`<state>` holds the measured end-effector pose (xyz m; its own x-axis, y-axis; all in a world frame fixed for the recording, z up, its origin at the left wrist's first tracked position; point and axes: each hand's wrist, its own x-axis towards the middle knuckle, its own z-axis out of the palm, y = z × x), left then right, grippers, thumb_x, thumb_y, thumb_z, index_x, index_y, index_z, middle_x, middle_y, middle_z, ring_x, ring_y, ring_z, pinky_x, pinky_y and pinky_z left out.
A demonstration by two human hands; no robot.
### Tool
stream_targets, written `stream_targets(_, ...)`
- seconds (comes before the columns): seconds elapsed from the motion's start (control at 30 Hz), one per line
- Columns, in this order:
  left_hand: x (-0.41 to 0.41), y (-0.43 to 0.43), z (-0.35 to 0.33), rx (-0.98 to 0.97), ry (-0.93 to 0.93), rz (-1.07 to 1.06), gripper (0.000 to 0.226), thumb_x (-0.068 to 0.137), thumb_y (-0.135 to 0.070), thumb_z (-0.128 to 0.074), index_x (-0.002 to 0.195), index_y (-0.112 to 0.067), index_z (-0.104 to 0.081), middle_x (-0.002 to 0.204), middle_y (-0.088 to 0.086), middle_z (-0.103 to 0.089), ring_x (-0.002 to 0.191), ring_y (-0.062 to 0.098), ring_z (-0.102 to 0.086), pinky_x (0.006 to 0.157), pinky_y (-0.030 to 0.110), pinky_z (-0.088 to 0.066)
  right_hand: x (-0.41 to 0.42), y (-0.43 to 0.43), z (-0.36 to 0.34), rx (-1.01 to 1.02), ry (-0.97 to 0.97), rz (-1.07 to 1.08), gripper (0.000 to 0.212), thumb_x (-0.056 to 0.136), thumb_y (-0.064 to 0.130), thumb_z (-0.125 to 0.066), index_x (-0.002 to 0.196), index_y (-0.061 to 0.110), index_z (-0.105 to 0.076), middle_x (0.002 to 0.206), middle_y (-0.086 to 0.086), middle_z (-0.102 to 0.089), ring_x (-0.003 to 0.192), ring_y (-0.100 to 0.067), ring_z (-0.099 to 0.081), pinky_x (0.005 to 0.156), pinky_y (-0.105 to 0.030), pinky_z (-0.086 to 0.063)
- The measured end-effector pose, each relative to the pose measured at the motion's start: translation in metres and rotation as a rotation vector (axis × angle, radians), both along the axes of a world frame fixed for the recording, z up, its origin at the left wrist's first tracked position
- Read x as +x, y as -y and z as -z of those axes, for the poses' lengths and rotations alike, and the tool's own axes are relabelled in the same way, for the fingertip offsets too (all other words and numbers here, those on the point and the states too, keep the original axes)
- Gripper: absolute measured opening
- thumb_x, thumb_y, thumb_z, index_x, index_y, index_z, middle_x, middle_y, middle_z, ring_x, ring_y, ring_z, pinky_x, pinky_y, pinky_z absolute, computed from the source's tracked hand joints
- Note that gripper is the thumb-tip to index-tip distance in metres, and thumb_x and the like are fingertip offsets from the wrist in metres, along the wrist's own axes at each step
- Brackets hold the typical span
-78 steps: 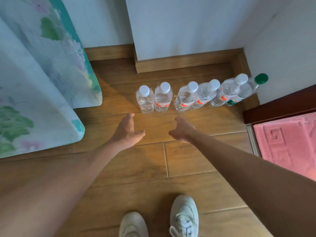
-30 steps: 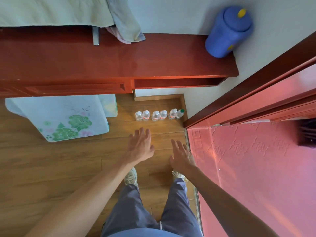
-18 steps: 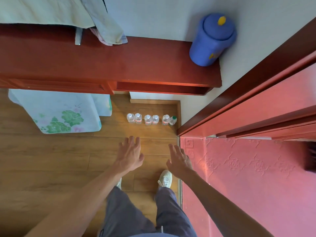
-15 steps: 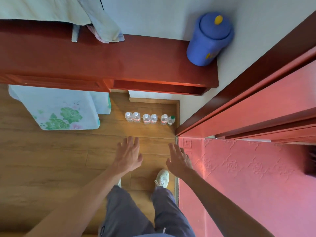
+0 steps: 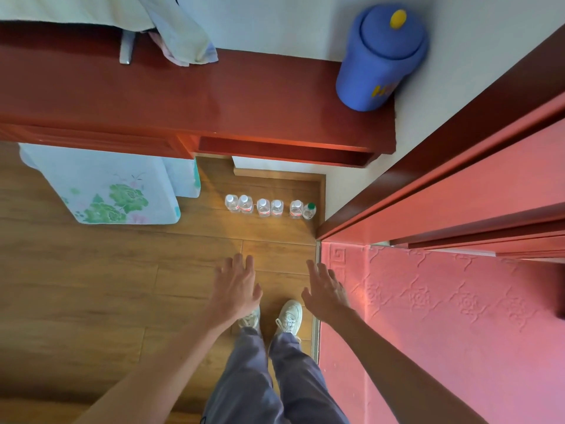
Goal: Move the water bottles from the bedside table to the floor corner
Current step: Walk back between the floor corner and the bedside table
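Several clear water bottles stand upright in a row on the wooden floor in the corner below the wall. Most have white caps; the rightmost bottle has a green cap. The red wooden bedside table spreads above them, with no bottle on the part I see. My left hand and my right hand hang palm down with fingers spread, holding nothing, well short of the bottles and above my shoes.
A blue lidded container stands at the table's right end by the wall. Cloth drapes over its back left. A floral bed sheet hangs at left. A red door frame and pink mat are at right.
I have stood up from crouching near the bottles, so they now look small and far. Both hands have drawn back from the row, still holding nothing.
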<state>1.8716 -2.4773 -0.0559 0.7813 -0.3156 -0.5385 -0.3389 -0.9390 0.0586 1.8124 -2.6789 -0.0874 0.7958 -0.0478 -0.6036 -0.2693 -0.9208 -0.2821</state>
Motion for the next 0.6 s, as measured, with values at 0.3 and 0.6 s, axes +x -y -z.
stream_targets(0.3,0.019,-0.015,0.012,-0.020,0.007,0.044,0.063,0.088,-0.048,-0.049,0.137,-0.010,-0.038,0.130,0.011,-0.049,0.114,0.028,-0.052,0.089,0.040,-0.047,0.024,-0.025,0.011,0.016,0.036,0.073,0.062,0.093,0.027,-0.049,0.148,0.019,-0.021,0.144,-0.005,-0.034,0.123,-0.024,-0.043,0.097,-0.039,-0.047)
stream_targets(0.6,0.039,-0.034,0.043,-0.039,-0.022,0.059,0.062,0.090,-0.046,-0.049,0.138,-0.009,-0.037,0.133,0.012,-0.048,0.117,0.028,-0.051,0.094,0.040,-0.047,0.037,-0.040,0.039,-0.002,0.027,0.135,0.062,0.092,0.025,-0.049,0.147,0.019,-0.022,0.142,-0.004,-0.037,0.122,-0.024,-0.043,0.095,-0.041,-0.048)
